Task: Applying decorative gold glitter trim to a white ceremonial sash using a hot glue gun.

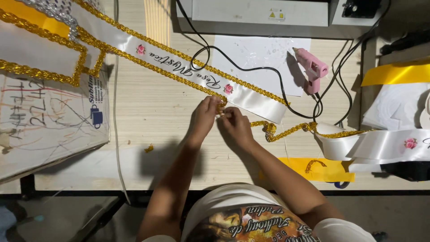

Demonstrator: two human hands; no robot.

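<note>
Both hands at lower edge of white satin sash point(251, 101), mid wooden counter point(156, 112). Left hand point(204, 117) fingers pinched shut on gold braid trim point(179, 79) at sash edge. Right hand point(236, 127) fingers closed on same trim just beside. Loose trim tail trailing right. Pink glue gun point(312, 68) lying on white paper sheet point(255, 54), well apart.

A pink hot glue gun point(312, 68) sat on a white paper sheet point(260, 56) on the pale wooden worktop point(152, 112), black cables point(251, 69) looping past it. A scribbled cardboard box point(45, 116) was on the left, a yellow paper strip point(324, 170) near the front edge.
</note>
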